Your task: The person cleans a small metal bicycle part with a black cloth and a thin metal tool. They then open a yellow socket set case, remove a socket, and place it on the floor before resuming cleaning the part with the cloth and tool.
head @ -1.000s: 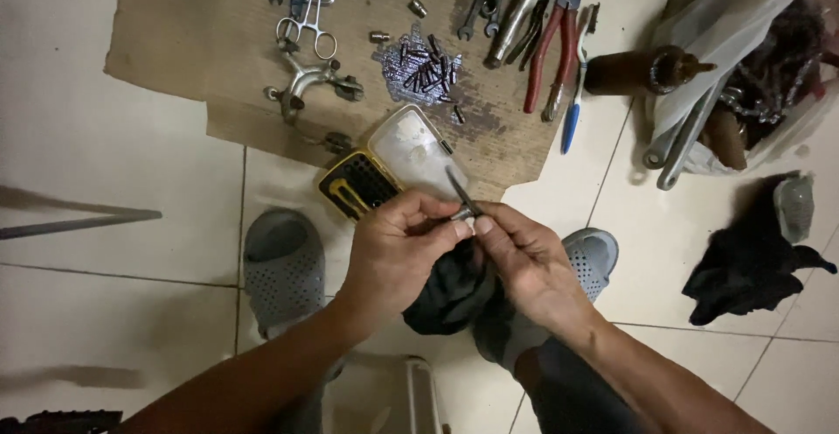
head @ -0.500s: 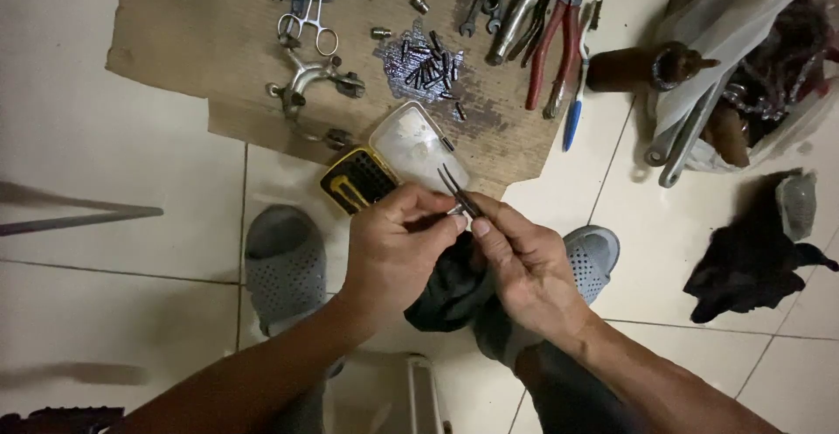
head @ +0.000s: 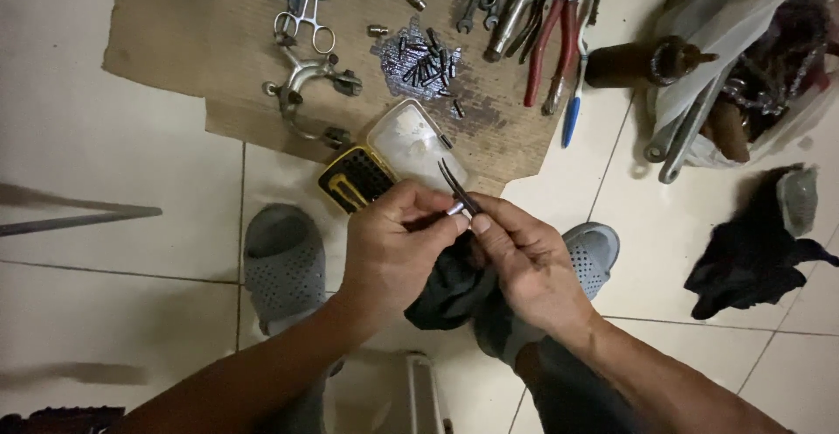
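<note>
The left hand [head: 393, 242] and the right hand [head: 524, 263] meet fingertip to fingertip just below the cardboard sheet [head: 175, 41] on the floor. Both are pinched shut on a small silver metal piece [head: 455, 209] and on thin dark tweezers [head: 454, 185], whose tips point up toward the cardboard. A dark cloth [head: 450, 290] hangs beneath the hands. At the near edge of the cardboard lies an open yellow-and-black bit case [head: 354, 179] with its clear lid [head: 411, 141]. On the cardboard farther up lie a heap of small dark bits [head: 419, 58], red-handled pliers [head: 546, 45], scissors [head: 301, 14] and a metal brake part [head: 306, 80]. Grey sandals [head: 284, 263] flank the hands.
</note>
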